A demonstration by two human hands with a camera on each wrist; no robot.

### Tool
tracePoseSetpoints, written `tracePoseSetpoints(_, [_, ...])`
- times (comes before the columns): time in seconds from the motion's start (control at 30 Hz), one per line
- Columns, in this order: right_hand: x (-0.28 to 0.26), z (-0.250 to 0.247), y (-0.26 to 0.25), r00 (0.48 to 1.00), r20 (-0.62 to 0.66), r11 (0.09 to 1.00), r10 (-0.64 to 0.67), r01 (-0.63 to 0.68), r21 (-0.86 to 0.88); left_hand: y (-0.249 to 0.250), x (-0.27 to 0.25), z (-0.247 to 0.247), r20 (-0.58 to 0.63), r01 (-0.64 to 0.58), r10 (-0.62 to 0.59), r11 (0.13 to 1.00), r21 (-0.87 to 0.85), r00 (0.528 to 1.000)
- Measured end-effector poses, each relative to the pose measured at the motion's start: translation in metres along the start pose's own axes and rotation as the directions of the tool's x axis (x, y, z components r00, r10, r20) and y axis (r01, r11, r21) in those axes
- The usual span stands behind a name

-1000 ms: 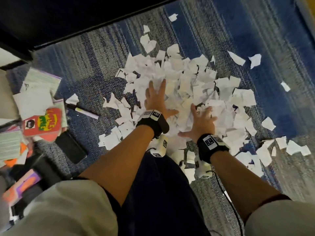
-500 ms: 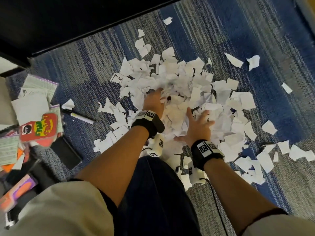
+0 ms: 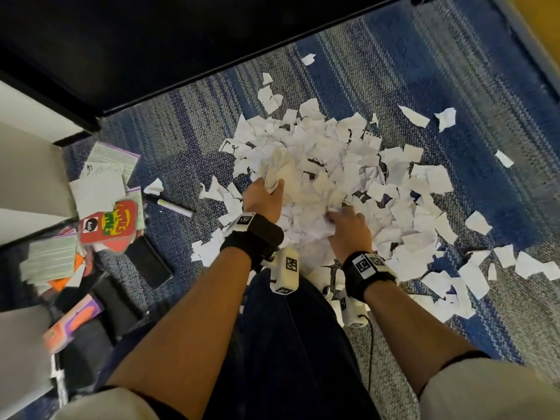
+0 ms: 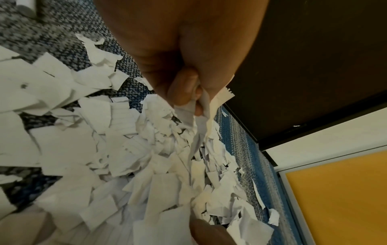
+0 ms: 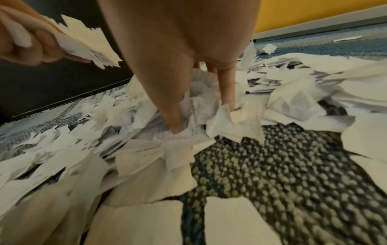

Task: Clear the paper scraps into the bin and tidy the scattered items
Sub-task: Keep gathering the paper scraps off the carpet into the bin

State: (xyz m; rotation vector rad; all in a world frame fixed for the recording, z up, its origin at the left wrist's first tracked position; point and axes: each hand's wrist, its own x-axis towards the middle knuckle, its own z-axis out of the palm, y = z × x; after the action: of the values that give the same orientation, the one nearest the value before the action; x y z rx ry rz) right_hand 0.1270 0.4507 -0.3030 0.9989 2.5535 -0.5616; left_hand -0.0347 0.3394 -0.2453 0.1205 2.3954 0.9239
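On blue-and-grey woven carpet (image 3: 454, 71), a wide heap of torn white paper scraps (image 3: 348, 165) lies before a kneeling person, not yet binned; no bin is in view. The left hand (image 3: 263, 198) is clenched round a lifted bunch of scraps, seemingly to carry it off. The right hand (image 3: 348, 228) digs curled fingers (image 5: 227, 86) into the heap, gathering more. Scattered cards and leaflets (image 3: 100, 183) and a white marker pen (image 3: 174, 206) wait to the left.
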Motion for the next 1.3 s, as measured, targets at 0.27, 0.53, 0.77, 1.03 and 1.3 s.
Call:
tracePoseSetpoints(0.27, [0.004, -0.029, 0.037, 0.989, 0.063, 0.952, 0.136, -0.148, 0.269, 0.007, -0.028, -0.021, -0.066, 0.005, -0.015, 0.989, -0.145, 0.998])
tracePoseSetpoints(0.53, [-0.018, -0.076, 0.07, 0.93, 0.328, 0.059, 0.164, -0.341, 0.938, 0.031, -0.062, -0.043, -0.088, -0.084, 0.071, 0.983, -0.162, 0.994])
tracePoseSetpoints(0.77, [-0.05, -0.148, 0.011, 0.988, 0.155, 0.185, 0.019, -0.156, 0.97, 0.04, -0.102, -0.102, -0.162, -0.164, 0.117, 0.932, -0.322, 0.98])
tracePoseSetpoints(1.03, [-0.099, -0.217, -0.127, 0.971, 0.029, 0.035, -0.238, -0.021, 0.999, 0.017, -0.161, -0.216, -0.323, -0.309, 0.162, 0.818, -0.484, 0.933])
tracePoseSetpoints(1.3, [-0.167, -0.208, -0.316, 0.806, 0.159, -0.075, -0.57, -0.244, 0.967, -0.085, -0.249, -0.354, -0.515, -0.434, 0.042, 0.598, -0.673, 0.856])
